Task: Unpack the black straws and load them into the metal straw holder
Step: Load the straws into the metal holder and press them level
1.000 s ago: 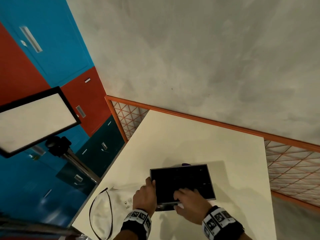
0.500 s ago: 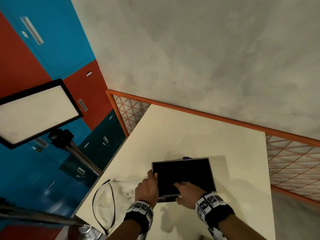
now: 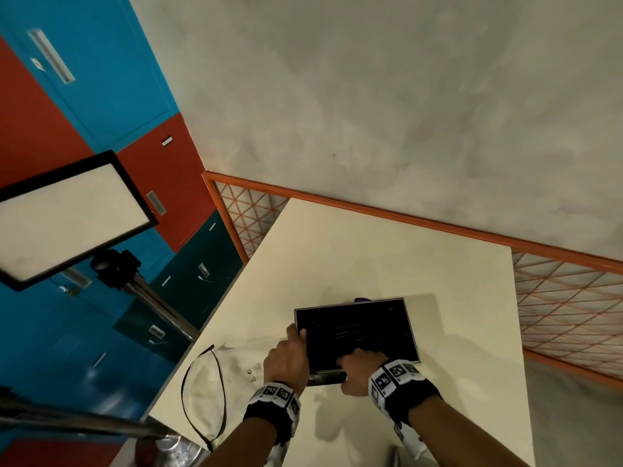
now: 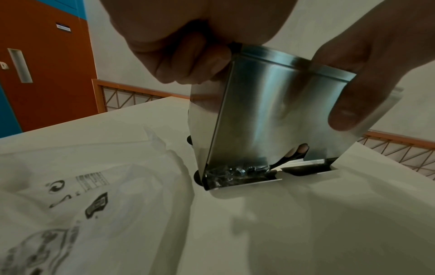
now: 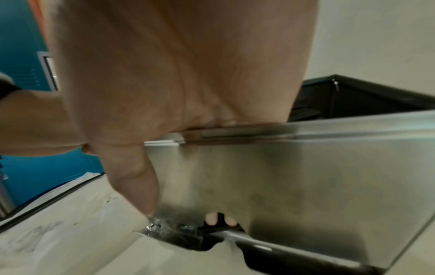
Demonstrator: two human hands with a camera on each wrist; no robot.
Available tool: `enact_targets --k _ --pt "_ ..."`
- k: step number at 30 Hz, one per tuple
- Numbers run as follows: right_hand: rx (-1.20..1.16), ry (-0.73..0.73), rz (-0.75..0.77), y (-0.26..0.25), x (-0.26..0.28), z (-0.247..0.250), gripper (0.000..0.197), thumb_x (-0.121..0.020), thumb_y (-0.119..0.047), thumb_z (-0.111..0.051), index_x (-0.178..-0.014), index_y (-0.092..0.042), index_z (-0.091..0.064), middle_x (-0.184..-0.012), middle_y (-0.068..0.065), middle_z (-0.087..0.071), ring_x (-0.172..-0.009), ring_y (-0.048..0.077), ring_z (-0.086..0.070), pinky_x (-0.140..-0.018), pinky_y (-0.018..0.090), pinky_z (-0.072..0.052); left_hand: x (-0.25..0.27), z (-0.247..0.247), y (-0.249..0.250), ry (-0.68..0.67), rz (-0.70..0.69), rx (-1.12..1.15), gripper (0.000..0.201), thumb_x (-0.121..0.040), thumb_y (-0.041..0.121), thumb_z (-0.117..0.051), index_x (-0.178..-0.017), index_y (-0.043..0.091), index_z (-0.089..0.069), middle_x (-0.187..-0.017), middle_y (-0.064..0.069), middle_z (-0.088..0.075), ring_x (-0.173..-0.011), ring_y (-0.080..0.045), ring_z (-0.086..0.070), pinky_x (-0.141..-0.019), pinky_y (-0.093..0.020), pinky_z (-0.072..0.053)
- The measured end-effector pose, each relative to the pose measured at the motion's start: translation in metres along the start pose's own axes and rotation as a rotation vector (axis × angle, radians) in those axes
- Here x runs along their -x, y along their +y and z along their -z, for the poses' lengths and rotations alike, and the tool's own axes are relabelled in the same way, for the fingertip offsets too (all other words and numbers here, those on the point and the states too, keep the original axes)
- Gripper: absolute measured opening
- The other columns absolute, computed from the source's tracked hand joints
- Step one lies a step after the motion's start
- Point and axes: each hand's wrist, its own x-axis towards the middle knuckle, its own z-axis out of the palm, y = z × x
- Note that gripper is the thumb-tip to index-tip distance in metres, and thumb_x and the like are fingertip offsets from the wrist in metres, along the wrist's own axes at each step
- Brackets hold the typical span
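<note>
The metal straw holder [image 3: 325, 379] stands open-topped on the cream table [image 3: 371, 257], with black straws [image 3: 350, 328] lying inside. My left hand [image 3: 286, 358] grips its left end: curled fingers [image 4: 188, 61] behind the corner, thumb [image 4: 348, 104] across the steel wall [image 4: 270, 111]. My right hand [image 3: 357, 369] hooks over the front rim. Its thumb [image 5: 136, 182] lies down the outside of the front wall [image 5: 306, 176], and its fingertips [image 5: 212, 220] show through the bottom notch against black straws. Crinkled clear wrap glints in the bottom slot [image 4: 235, 171].
An empty printed plastic bag [image 3: 209, 389] lies flat on the table left of the holder. A purple object [image 3: 362, 300] peeks out behind it. A light panel on a stand [image 3: 67, 217] is off the left edge, and an orange railing [image 3: 404, 220] borders the far side.
My right hand has drawn back from over the straws toward the holder's front wall, with its fingers deeper inside. The left hand keeps its grip on the left end.
</note>
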Motion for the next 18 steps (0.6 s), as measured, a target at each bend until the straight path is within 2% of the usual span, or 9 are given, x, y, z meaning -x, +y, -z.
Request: enact_targets --k 2,5,8,11,16,18 --pt "-0.045 -0.05 -0.01 0.0 -0.002 0.003 0.041 -0.083 -0.031 -0.059 -0.122 -0.023 -0.062 -0.113 0.008 -0.064 -0.1 0.03 -0.064 -0.077 0.031 -0.048 0.001 -0.002 -0.001 -0.003 0.0 0.002 0.038 -0.108 0.044 -0.017 -0.125 0.019 -0.039 -0.109 -0.013 -0.069 -0.1 -0.04 -0.065 -0.082 -0.044 -0.049" --pt "-0.083 -0.126 -0.009 0.002 -0.005 0.007 0.045 -0.084 -0.029 -0.064 -0.128 -0.021 -0.059 -0.119 0.008 -0.064 -0.105 0.028 -0.062 -0.076 0.029 -0.045 0.003 -0.002 -0.001 -0.01 0.003 0.009 0.039 -0.108 0.044 -0.016 -0.127 0.018 -0.038 -0.111 -0.013 -0.069 -0.102 -0.04 -0.064 -0.081 -0.043 -0.045" --pt "-0.108 -0.101 0.003 0.004 -0.005 0.007 0.048 -0.083 -0.026 -0.064 -0.13 -0.025 -0.057 -0.12 0.006 -0.064 -0.106 0.027 -0.062 -0.078 0.03 -0.048 0.003 -0.001 0.0 -0.013 0.006 -0.006 0.04 -0.108 0.044 -0.017 -0.13 0.017 -0.038 -0.113 -0.013 -0.069 -0.103 -0.04 -0.064 -0.081 -0.043 -0.045" --pt "-0.12 -0.053 0.014 0.009 -0.004 0.006 0.045 -0.079 -0.023 -0.06 -0.124 -0.027 -0.061 -0.114 0.005 -0.066 -0.104 0.028 -0.064 -0.087 0.037 -0.055 0.003 -0.001 0.0 -0.016 0.009 -0.022 0.041 -0.108 0.044 -0.017 -0.132 0.017 -0.038 -0.112 -0.013 -0.069 -0.104 -0.04 -0.064 -0.082 -0.043 -0.046" --pt "-0.077 -0.08 0.029 0.011 -0.007 0.01 0.038 -0.082 -0.02 -0.057 -0.12 -0.018 -0.065 -0.109 0.011 -0.068 -0.096 0.032 -0.066 -0.084 0.039 -0.057 0.004 -0.001 -0.001 -0.019 0.007 -0.01 0.041 -0.108 0.044 -0.016 -0.132 0.017 -0.037 -0.111 -0.012 -0.069 -0.102 -0.039 -0.065 -0.082 -0.043 -0.048" --pt "-0.064 -0.083 0.023 0.008 -0.007 0.009 0.036 -0.084 -0.02 -0.056 -0.118 -0.014 -0.066 -0.108 0.013 -0.068 -0.095 0.033 -0.066 -0.082 0.035 -0.056 0.002 -0.002 -0.001 -0.017 0.007 -0.008 0.041 -0.108 0.044 -0.016 -0.132 0.017 -0.037 -0.11 -0.012 -0.07 -0.101 -0.039 -0.065 -0.082 -0.043 -0.048"
